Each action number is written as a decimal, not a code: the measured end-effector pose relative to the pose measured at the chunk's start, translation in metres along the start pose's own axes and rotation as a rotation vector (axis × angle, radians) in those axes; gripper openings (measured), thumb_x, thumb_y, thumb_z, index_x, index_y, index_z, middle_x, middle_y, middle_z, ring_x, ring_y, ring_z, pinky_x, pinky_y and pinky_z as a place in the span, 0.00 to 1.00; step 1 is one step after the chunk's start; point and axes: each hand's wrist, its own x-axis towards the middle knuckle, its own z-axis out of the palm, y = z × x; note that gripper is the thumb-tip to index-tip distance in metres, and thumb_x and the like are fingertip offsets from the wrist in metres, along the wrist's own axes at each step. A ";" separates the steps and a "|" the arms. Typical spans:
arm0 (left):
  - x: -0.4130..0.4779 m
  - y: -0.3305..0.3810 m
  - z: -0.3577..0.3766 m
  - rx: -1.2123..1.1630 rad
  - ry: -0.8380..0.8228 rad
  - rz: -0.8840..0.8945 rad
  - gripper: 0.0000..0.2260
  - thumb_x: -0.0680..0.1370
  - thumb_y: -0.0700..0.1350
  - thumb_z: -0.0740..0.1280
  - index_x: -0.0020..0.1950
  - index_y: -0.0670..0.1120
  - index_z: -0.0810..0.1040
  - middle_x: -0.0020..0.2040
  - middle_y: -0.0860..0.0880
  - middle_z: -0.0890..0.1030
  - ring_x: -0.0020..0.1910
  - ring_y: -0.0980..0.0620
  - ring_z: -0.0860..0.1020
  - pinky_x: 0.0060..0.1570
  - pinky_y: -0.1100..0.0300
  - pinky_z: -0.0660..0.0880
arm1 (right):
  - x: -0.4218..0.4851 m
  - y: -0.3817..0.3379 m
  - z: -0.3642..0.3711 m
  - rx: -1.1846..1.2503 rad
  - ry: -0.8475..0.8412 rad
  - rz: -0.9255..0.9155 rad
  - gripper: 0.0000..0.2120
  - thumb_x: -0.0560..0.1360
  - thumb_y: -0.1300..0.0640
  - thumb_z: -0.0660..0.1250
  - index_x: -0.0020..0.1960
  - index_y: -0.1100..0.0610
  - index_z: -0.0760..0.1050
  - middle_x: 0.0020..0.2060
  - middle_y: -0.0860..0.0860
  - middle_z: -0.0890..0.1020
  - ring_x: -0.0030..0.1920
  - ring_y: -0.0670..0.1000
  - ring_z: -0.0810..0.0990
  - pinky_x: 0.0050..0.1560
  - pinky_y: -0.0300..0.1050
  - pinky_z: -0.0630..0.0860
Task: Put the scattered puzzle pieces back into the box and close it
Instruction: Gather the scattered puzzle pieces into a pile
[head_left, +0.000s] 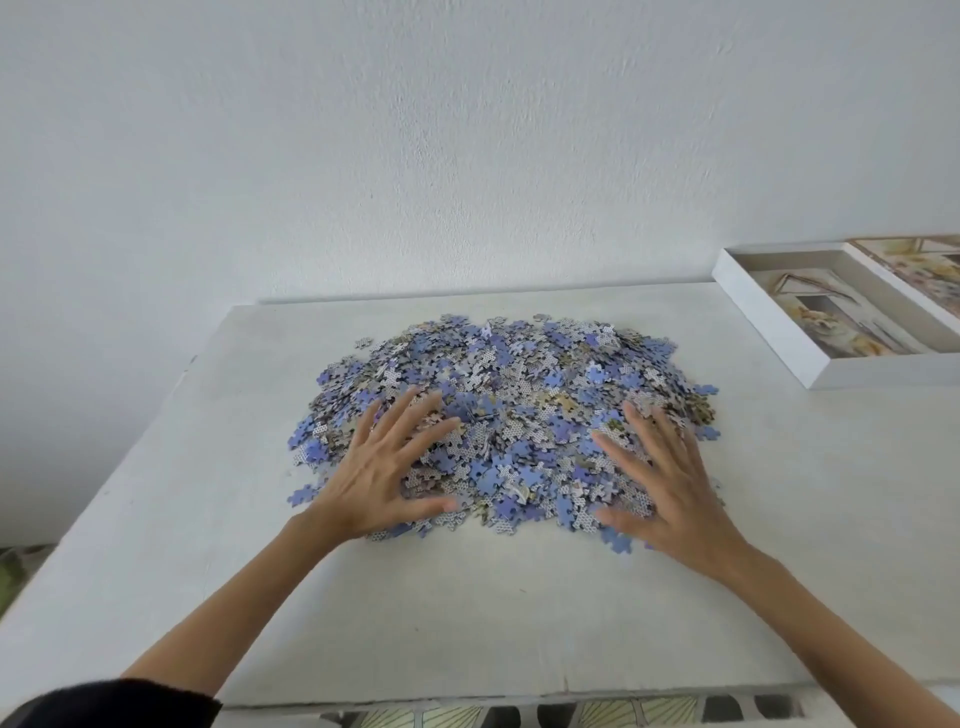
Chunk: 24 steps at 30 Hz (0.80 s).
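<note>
Wall (467, 130) is white behind the table (467, 597). Blue pieces (509, 384) lie in a big heap in the middle of the table. The box (883, 373) sits open at the far right. The left hand (379, 467) and right hand (670, 483) rest flat on the heap, fingers spread, holding nothing.

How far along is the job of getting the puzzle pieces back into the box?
Done: nothing visible; the open box shows only a picture, no pieces. In hand: the left hand and right hand lie spread on the puzzle pieces heaped on the table, likely gathering. Left: move the heap into the box, then fit what looks like its lid.
</note>
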 end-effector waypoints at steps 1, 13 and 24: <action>0.002 0.003 0.003 0.008 -0.022 0.020 0.38 0.69 0.76 0.49 0.75 0.59 0.55 0.77 0.52 0.52 0.76 0.50 0.47 0.71 0.40 0.44 | -0.002 -0.002 0.002 -0.046 -0.045 -0.025 0.39 0.65 0.21 0.42 0.71 0.35 0.39 0.74 0.45 0.36 0.73 0.51 0.32 0.70 0.58 0.34; 0.021 0.013 0.017 0.029 -0.066 0.031 0.41 0.67 0.76 0.54 0.75 0.58 0.54 0.77 0.52 0.51 0.76 0.52 0.46 0.72 0.43 0.43 | 0.015 -0.015 0.013 -0.165 -0.108 -0.057 0.42 0.65 0.21 0.42 0.73 0.38 0.37 0.75 0.51 0.40 0.74 0.54 0.37 0.68 0.55 0.32; 0.023 0.019 0.011 -0.057 0.001 0.002 0.38 0.70 0.74 0.46 0.74 0.55 0.58 0.76 0.49 0.56 0.74 0.51 0.55 0.72 0.43 0.47 | 0.031 -0.009 0.008 -0.029 -0.106 -0.159 0.42 0.62 0.20 0.41 0.72 0.37 0.44 0.74 0.44 0.44 0.73 0.44 0.38 0.70 0.54 0.32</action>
